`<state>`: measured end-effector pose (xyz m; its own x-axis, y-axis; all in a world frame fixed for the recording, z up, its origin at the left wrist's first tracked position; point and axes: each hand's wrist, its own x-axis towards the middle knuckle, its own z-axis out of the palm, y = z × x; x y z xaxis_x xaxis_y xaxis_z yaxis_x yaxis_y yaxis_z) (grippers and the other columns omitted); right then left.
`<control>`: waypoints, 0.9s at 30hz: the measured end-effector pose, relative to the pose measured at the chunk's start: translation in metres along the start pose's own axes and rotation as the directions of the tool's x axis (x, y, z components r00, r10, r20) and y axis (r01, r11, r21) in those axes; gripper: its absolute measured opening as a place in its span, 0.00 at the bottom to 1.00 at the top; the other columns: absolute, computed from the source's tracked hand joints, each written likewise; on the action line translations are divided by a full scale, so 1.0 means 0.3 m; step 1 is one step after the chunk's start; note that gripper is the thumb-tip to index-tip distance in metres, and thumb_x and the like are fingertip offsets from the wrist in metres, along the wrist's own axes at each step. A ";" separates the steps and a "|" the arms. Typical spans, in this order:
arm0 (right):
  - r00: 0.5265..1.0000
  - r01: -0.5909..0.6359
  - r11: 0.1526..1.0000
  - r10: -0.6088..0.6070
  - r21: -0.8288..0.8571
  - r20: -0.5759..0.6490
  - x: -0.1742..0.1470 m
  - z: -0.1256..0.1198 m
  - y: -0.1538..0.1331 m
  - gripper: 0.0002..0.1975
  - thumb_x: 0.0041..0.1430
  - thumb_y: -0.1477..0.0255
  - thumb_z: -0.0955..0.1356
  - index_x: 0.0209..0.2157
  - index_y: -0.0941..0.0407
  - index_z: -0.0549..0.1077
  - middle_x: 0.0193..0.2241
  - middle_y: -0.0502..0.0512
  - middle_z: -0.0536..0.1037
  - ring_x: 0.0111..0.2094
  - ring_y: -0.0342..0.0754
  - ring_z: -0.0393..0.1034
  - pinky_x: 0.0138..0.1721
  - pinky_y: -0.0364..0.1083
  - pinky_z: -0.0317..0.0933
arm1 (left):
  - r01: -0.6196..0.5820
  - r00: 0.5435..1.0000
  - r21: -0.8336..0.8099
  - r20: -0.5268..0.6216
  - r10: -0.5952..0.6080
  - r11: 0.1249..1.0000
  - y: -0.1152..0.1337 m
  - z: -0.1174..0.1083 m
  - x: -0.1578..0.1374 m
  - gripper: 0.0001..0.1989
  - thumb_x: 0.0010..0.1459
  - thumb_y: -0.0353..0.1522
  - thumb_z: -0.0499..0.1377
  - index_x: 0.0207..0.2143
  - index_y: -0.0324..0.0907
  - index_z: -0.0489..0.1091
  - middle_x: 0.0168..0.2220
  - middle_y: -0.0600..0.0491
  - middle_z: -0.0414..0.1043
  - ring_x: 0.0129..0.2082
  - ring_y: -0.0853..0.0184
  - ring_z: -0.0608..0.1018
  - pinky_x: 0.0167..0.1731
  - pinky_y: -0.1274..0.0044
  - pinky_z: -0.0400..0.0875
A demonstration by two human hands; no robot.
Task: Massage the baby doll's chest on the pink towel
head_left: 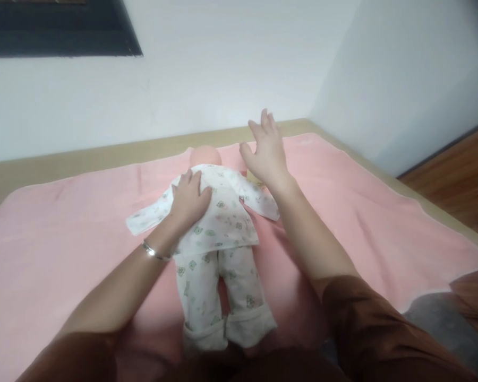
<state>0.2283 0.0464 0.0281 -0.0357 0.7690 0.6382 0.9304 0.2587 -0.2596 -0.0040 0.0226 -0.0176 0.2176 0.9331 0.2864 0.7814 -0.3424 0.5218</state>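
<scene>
A baby doll point(205, 155) lies on a pink blanket, its bare round head toward the wall; no facial features show. It wears a white printed pajama top point(223, 212) with both sleeves spread out, and matching pajama pants point(201, 286) with turned-up cuffs. My left hand point(189, 199) rests on the upper left of the top, fingers apart. Raised above the doll's right-hand sleeve, my right hand point(266, 151) has its fingers spread and holds nothing. A small yellow thing point(255, 178), partly hidden behind my right hand, sits near that sleeve; I cannot make out what it is.
The pink blanket point(83, 223) covers most of a tan surface point(143, 146) that meets a white wall point(223, 69) at the back. A dark frame point(63, 32) is on the wall at upper left. Wooden flooring point(454, 175) lies beyond the right edge.
</scene>
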 end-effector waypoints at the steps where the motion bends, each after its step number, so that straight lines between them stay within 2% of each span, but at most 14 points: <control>1: 1.000 -0.001 1.000 0.002 -0.006 0.005 0.002 0.001 0.009 0.28 0.70 0.61 0.57 0.67 0.56 0.56 0.72 0.63 0.48 0.73 0.68 0.37 0.66 0.78 0.39 | 0.007 0.999 0.027 0.051 -0.009 1.000 0.031 -0.011 -0.004 0.28 0.60 0.42 0.55 0.61 0.42 0.65 0.69 0.39 0.57 0.71 0.38 0.54 0.66 0.37 0.37; 3: 1.000 -0.002 1.000 0.002 -0.019 0.010 0.005 0.003 0.018 0.29 0.70 0.60 0.57 0.68 0.56 0.56 0.72 0.64 0.48 0.73 0.67 0.36 0.67 0.77 0.38 | -0.016 0.992 0.022 0.125 0.013 1.000 0.091 -0.027 -0.017 0.31 0.60 0.45 0.55 0.63 0.44 0.62 0.72 0.41 0.51 0.73 0.39 0.47 0.65 0.36 0.27; 4: 1.000 -0.002 1.000 0.003 -0.024 0.013 0.007 0.005 0.019 0.29 0.70 0.60 0.57 0.68 0.56 0.55 0.72 0.63 0.48 0.73 0.67 0.36 0.67 0.77 0.36 | -0.040 0.989 -0.028 0.142 0.043 0.999 0.115 -0.032 -0.023 0.32 0.60 0.46 0.55 0.64 0.45 0.61 0.72 0.43 0.50 0.74 0.40 0.46 0.66 0.38 0.27; 6: 1.000 -0.006 1.000 0.006 -0.020 0.025 0.009 0.013 0.018 0.30 0.70 0.58 0.57 0.68 0.56 0.56 0.72 0.63 0.49 0.73 0.67 0.36 0.67 0.77 0.34 | -0.065 0.982 -0.204 0.160 0.099 0.977 0.148 -0.036 -0.030 0.32 0.61 0.47 0.53 0.65 0.47 0.60 0.72 0.48 0.52 0.74 0.46 0.49 0.70 0.44 0.37; 8: 0.999 -0.010 1.000 0.010 -0.009 0.052 0.009 0.023 0.013 0.31 0.70 0.56 0.57 0.67 0.58 0.58 0.71 0.64 0.51 0.73 0.67 0.37 0.68 0.77 0.30 | -0.042 0.978 -0.411 0.168 0.120 0.911 0.164 -0.036 -0.023 0.31 0.65 0.48 0.47 0.66 0.47 0.59 0.70 0.50 0.57 0.72 0.53 0.58 0.71 0.54 0.54; 10: 0.997 -0.010 1.000 0.011 -0.008 0.082 0.009 0.031 0.005 0.31 0.70 0.56 0.58 0.65 0.61 0.61 0.71 0.67 0.53 0.73 0.67 0.39 0.69 0.75 0.26 | 0.040 0.971 -0.568 0.215 0.101 0.822 0.177 -0.040 0.002 0.31 0.68 0.46 0.37 0.66 0.44 0.59 0.67 0.49 0.62 0.68 0.58 0.66 0.66 0.62 0.67; 12: 0.995 -0.016 1.000 0.018 -0.021 0.098 0.008 0.032 -0.004 0.31 0.71 0.57 0.56 0.63 0.65 0.64 0.69 0.69 0.57 0.72 0.65 0.43 0.71 0.71 0.26 | 0.159 0.951 -0.672 0.300 0.069 0.723 0.199 -0.047 0.044 0.35 0.69 0.44 0.28 0.67 0.40 0.58 0.64 0.46 0.67 0.64 0.59 0.71 0.63 0.63 0.71; 16: 0.998 -0.038 0.999 0.039 -0.035 0.046 0.009 0.017 -0.019 0.29 0.73 0.62 0.50 0.58 0.65 0.70 0.60 0.69 0.72 0.65 0.60 0.62 0.72 0.67 0.32 | 0.401 0.887 -0.804 0.461 0.034 0.440 0.267 -0.045 0.150 0.37 0.68 0.45 0.25 0.68 0.39 0.55 0.60 0.41 0.70 0.64 0.58 0.71 0.62 0.60 0.71; 17: 0.999 -0.040 0.999 0.041 -0.034 0.029 0.010 0.013 -0.022 0.29 0.73 0.63 0.50 0.55 0.64 0.72 0.56 0.67 0.75 0.62 0.59 0.66 0.72 0.66 0.33 | 0.449 0.872 -0.827 0.488 0.034 0.337 0.285 -0.037 0.174 0.37 0.68 0.46 0.26 0.67 0.38 0.55 0.59 0.39 0.70 0.64 0.57 0.71 0.62 0.61 0.70; 19: 0.998 -0.054 0.998 0.054 -0.037 0.010 0.012 0.004 -0.031 0.29 0.73 0.64 0.49 0.48 0.62 0.76 0.49 0.64 0.80 0.55 0.56 0.72 0.72 0.64 0.35 | 0.523 0.848 -0.849 0.527 0.054 0.073 0.316 -0.016 0.213 0.37 0.68 0.47 0.29 0.65 0.35 0.56 0.57 0.37 0.70 0.64 0.56 0.71 0.61 0.61 0.70; 21: 0.997 -0.078 0.996 0.078 -0.050 0.012 0.014 -0.002 -0.041 0.28 0.73 0.66 0.50 0.42 0.61 0.78 0.44 0.63 0.82 0.50 0.54 0.75 0.72 0.63 0.36 | 0.556 0.831 -0.811 0.548 0.096 -0.182 0.339 0.004 0.235 0.36 0.69 0.48 0.32 0.64 0.32 0.57 0.55 0.36 0.71 0.63 0.54 0.71 0.60 0.60 0.70; 22: 0.996 -0.088 0.994 0.089 -0.058 0.017 0.016 -0.004 -0.046 0.28 0.73 0.67 0.51 0.40 0.60 0.78 0.42 0.62 0.82 0.48 0.53 0.75 0.72 0.62 0.36 | 0.563 0.825 -0.782 0.553 0.119 -0.269 0.347 0.011 0.240 0.36 0.69 0.48 0.33 0.64 0.32 0.57 0.55 0.36 0.71 0.63 0.53 0.71 0.60 0.60 0.71; 24: 0.994 -0.099 0.992 0.102 -0.074 0.028 0.019 -0.005 -0.055 0.27 0.72 0.69 0.52 0.38 0.60 0.79 0.40 0.61 0.82 0.45 0.53 0.76 0.72 0.62 0.38 | 0.574 0.815 -0.739 0.558 0.156 -0.353 0.358 0.017 0.241 0.36 0.68 0.49 0.36 0.64 0.33 0.57 0.55 0.37 0.71 0.63 0.51 0.71 0.59 0.59 0.71; 27: 0.992 -0.114 0.986 0.120 -0.124 0.044 0.026 -0.002 -0.062 0.27 0.70 0.72 0.52 0.35 0.62 0.80 0.36 0.63 0.82 0.42 0.54 0.77 0.70 0.61 0.45 | 0.580 0.811 -0.733 0.563 0.162 -0.354 0.364 -0.003 0.224 0.37 0.67 0.51 0.38 0.65 0.34 0.55 0.57 0.38 0.70 0.65 0.49 0.69 0.60 0.58 0.70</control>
<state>0.2108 0.0473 0.0384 0.0600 0.8195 0.5700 0.9665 0.0951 -0.2384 0.0955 0.0478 0.0593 0.6322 0.7629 -0.1356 -0.5795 0.5817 0.5708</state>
